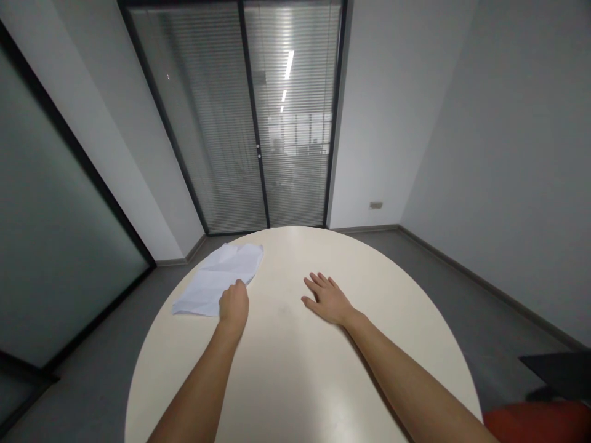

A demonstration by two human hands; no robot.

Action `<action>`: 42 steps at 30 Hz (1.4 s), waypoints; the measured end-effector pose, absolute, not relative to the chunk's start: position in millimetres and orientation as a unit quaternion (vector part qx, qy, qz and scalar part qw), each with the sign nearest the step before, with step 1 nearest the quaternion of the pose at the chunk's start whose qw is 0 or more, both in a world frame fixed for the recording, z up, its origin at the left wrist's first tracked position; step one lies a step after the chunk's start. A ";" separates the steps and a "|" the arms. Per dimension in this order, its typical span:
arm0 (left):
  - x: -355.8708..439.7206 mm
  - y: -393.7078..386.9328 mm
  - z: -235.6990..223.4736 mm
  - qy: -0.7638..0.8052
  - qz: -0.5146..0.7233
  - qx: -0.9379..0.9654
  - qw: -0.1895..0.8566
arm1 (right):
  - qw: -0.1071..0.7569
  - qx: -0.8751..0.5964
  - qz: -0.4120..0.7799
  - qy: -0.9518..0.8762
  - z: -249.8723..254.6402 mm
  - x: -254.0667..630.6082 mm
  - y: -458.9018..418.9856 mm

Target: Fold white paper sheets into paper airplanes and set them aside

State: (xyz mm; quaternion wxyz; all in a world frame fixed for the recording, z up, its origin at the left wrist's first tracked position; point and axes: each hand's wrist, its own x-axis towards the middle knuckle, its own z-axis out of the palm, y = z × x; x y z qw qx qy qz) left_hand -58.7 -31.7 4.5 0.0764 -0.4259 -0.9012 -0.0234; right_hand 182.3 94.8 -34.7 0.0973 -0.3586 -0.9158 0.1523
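Note:
A creased white sheet of paper (217, 277) lies on the left part of the round cream table (286, 381). My left hand (234, 304) is closed at the paper's lower right edge, its fingers curled against the sheet; the fingertips are hidden from above. To the right, my right hand (330, 300) rests palm down on or just over the bare tabletop. Its fingers are spread and it holds nothing. A gap of table separates it from the paper.
Beyond the table stands a glass door (295, 123) with blinds. A frosted glass panel (60, 203) is on the left, and plain walls (508, 154) are on the right. A red seat (535, 424) and a dark flat object (561, 372) show at the lower right.

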 end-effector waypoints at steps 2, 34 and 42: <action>-58.9 -34.1 7.7 -0.903 -0.026 -0.421 0.079 | 0.098 -0.358 0.152 -0.916 -34.3 182.5 94.2; 46.8 -42.5 1.1 -0.746 -0.123 -0.655 -0.012 | 0.146 -0.298 0.135 -0.934 -22.6 173.7 69.7; -8.5 -20.8 -30.1 -0.724 -0.060 -0.687 0.011 | 0.138 -0.365 0.076 -0.918 -7.1 172.5 59.0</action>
